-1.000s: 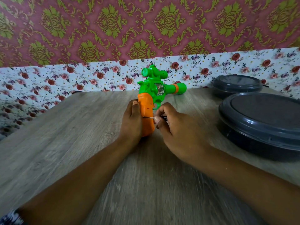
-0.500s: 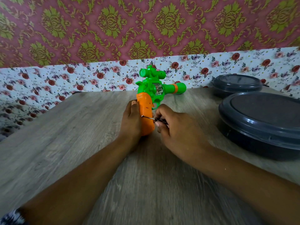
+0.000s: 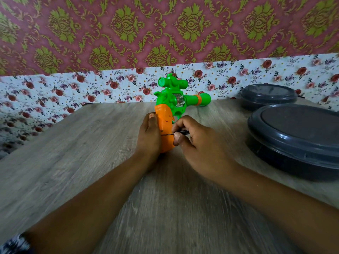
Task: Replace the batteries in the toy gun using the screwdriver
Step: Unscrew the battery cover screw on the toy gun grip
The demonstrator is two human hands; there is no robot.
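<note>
The toy gun (image 3: 175, 97) has a green body, a green scope on top and an orange grip (image 3: 165, 123), and it lies on the wooden table with the grip toward me. My left hand (image 3: 149, 137) holds the left side of the orange grip. My right hand (image 3: 196, 143) pinches a thin screwdriver (image 3: 178, 133) with a dark handle. Its metal tip points left and touches the side of the orange grip. The batteries are hidden from view.
Two dark grey round lidded containers stand at the right: a large one (image 3: 300, 140) near my right forearm and a smaller one (image 3: 268, 96) behind it. A flowered wall (image 3: 91, 88) borders the table's (image 3: 82, 153) far edge. The table's left edge drops away at the left.
The gun's body has tilted slightly and the screwdriver tip has shifted a little along the orange grip. Both hands stay in the same places.
</note>
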